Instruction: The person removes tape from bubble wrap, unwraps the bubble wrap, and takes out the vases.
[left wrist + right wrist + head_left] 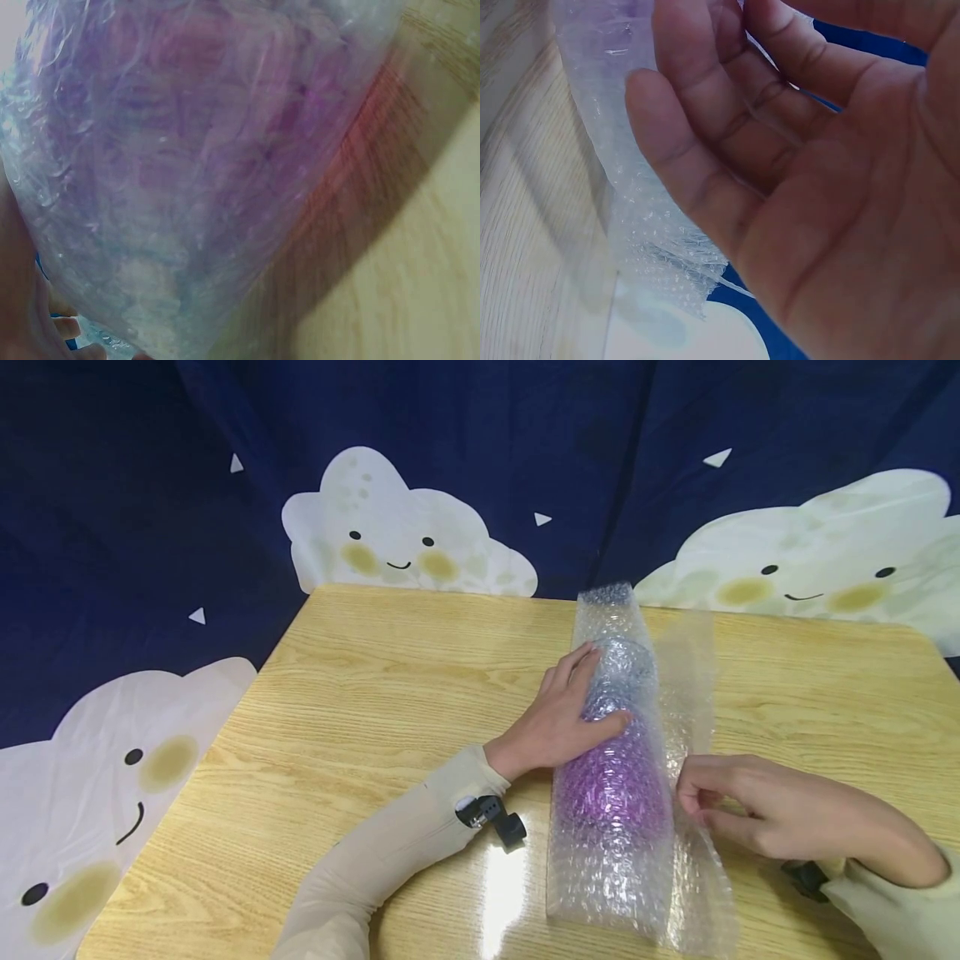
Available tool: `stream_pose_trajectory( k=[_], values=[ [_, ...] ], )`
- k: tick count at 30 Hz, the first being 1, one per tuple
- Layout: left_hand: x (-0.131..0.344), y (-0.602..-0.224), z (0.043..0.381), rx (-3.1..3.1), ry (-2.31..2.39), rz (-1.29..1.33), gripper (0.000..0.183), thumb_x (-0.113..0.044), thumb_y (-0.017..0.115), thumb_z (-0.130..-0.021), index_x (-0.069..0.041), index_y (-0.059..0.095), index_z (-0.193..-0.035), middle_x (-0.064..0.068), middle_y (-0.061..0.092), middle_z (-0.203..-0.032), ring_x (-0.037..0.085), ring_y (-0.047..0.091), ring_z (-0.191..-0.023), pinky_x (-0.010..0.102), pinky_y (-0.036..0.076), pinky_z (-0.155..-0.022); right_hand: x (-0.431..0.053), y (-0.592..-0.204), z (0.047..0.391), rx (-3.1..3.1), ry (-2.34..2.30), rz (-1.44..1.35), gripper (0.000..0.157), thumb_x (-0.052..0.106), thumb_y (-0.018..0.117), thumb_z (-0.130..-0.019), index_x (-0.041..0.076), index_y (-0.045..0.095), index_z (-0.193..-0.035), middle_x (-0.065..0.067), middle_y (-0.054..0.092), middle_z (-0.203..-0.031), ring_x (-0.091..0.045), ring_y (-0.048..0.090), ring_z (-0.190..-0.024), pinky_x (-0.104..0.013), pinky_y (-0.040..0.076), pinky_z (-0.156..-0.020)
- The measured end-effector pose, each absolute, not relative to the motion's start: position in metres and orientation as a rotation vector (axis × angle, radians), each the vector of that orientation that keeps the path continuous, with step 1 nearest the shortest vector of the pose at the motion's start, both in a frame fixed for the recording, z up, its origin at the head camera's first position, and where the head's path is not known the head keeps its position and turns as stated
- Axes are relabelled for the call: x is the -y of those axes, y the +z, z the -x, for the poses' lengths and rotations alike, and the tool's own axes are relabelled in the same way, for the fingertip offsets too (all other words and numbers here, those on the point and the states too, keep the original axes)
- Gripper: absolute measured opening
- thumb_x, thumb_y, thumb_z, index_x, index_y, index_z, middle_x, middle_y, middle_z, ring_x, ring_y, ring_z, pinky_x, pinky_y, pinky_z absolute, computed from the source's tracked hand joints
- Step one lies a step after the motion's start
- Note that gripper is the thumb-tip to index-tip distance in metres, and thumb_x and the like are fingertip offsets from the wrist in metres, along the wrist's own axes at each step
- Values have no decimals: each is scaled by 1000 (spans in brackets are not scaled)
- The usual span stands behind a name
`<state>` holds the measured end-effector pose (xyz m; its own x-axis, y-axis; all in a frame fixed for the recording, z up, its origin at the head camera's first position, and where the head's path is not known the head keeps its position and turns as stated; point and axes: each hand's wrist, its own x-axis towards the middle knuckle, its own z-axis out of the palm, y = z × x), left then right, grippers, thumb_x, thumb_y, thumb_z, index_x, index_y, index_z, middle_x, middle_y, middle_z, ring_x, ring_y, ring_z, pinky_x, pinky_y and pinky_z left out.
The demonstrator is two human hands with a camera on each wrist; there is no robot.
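Observation:
A long bundle of clear bubble wrap [611, 881] lies lengthwise on the table, with a purple-to-bluish object [611, 785] showing blurred through it; its kind is hidden by the wrap. My left hand [558, 718] rests on the bundle's left side, fingers pointing toward its far end and thumb laid across the top. On the right, a loose flap of the wrap [686, 693] spreads out over the table. My right hand [757, 802] pinches the edge of this flap between thumb and forefinger. In the right wrist view its other fingers [697, 165] are loosely bent beside the wrap.
The wooden table [390, 693] extends to both sides of the bundle. Behind it hangs a dark blue curtain [465, 427] printed with smiling clouds. The bundle's far end reaches the table's back edge. A small black camera [495, 818] sits on the left sleeve.

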<state>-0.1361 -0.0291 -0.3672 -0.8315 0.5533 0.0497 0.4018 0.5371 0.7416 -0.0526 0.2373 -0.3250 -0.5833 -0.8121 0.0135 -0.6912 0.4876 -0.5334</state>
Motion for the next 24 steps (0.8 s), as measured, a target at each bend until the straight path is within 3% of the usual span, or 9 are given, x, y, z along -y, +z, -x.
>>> stream_pose_trajectory(
  k=[24],
  values=[
    [29,-369,137,-2580,1177,-808,98,-58,57,-95,-18,4,-168,-3,-3,-177,25,17,-162,56,34,-125,-262,-332,64,-2390,-803,1123,34,-5,60,-97,29,62,-105,18,62,-90,8,52,-76,-19,49,-61]
  ],
)
